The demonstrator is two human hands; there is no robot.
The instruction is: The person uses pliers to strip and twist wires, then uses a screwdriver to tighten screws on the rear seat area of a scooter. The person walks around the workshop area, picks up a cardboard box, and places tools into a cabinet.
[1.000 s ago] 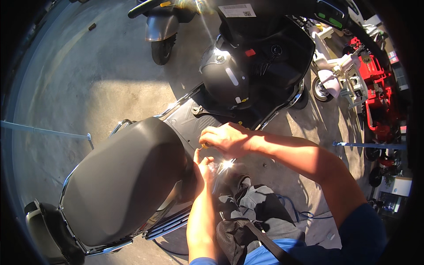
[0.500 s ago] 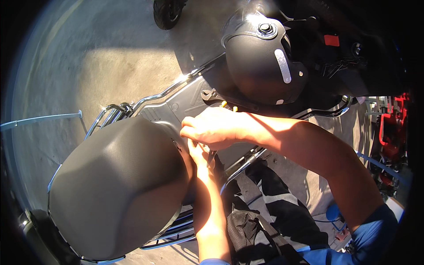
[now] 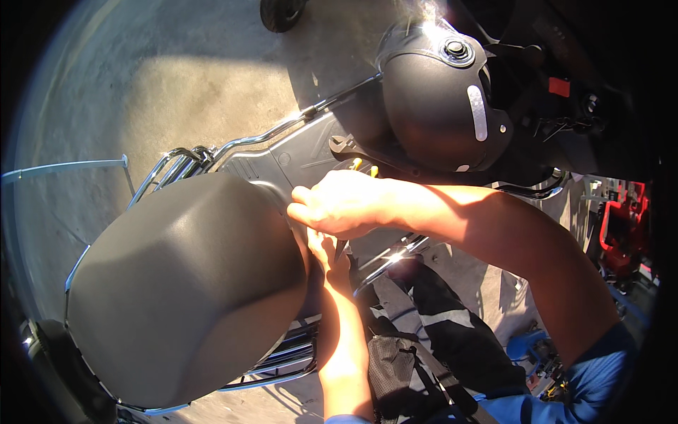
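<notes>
My right hand is closed over the front end of a black scooter seat, its thumb and fingers bent together. What they grip is hidden. Two yellow tips stick out past its far side, and a slim dark metal piece shows on its near side; whether these are one tool I cannot tell. Just below, my left hand reaches up against the seat's front, its fingers mostly covered by the right hand and seat. An adjustable wrench lies on the grey footboard beyond my hands.
A black helmet with a clear visor rests at the footboard's far right end. Chrome rails run along both footboard edges. A small black wheel stands at the top. Red machinery is at the right, a blue bar at the left.
My view has turned slightly, so the helmet sits lower and further right in the picture. Both hands stay together at the seat's front, with hardly any change of pose.
</notes>
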